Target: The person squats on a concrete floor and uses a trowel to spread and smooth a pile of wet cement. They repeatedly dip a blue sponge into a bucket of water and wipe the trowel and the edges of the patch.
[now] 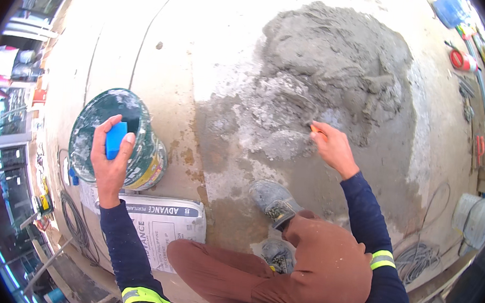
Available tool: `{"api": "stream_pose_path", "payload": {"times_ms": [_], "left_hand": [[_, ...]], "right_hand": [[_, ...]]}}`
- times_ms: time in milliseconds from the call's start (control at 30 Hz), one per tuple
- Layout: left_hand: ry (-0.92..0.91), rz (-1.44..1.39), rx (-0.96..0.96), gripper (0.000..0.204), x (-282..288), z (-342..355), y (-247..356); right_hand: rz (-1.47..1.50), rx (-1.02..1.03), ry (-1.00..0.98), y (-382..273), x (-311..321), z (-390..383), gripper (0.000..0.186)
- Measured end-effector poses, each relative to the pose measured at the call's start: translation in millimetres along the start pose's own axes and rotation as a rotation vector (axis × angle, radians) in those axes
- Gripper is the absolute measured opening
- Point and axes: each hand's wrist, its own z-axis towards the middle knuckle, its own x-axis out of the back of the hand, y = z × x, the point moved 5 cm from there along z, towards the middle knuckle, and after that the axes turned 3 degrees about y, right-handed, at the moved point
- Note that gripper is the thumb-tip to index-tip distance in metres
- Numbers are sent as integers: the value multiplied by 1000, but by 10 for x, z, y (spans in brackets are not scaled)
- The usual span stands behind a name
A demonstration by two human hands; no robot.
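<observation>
Over the green bucket (83,158), left hand (108,167): fingers wrapped around a blue block (115,140).
At the grey mortar (337,56), right hand (336,151): fingers closed on an orange handle (314,128).

so the floor (172,59) here is a pale, dusty slab, pretty washed out with glare up top and stained darker and blotchy around the middle. big heap of wet grey cement (343,56) sits right on it, smeared out at the near edge. over on the left there's a grubby green bucket (143,160), and just below that a white printed paper sack (184,227) lying flat. dark coiled cable (77,223) left of the sack, grey coiled cable (417,259) way over right, plus a thin black line (139,50) curving across the upper left and one tiny lump (159,45) near it.
</observation>
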Motion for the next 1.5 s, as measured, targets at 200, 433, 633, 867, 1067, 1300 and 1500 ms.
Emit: {"api": "stream_pose_path", "payload": {"times_ms": [200, 433, 633, 867, 1067, 1300, 1500], "left_hand": [[30, 195, -154, 47, 267, 100, 36], [23, 399, 19, 67, 498, -487, -490], [-148, 449, -47, 57, 186, -167, -140], [-221, 364, 19, 42, -18, -451, -403], [-299, 346, -22, 43, 4, -453, -296], [-374, 332, 22, 35, 80, -618, -436], [-424, 328, -59, 30, -56, -619, -346]], "right_hand": [[7, -18, 119, -231, 573, -412, 37], [188, -70, -107, -9, -310, 168, 40], [128, -69, 74, -68, 534, -38, 37], [14, 90, -18, 202, 116, 682, 39], [42, 84, -41, 440, 158, -1, 39], [-81, -6, 1, -108, 394, -370, 36], [-117, -27, 39, 327, 60, 456, 37]]}}
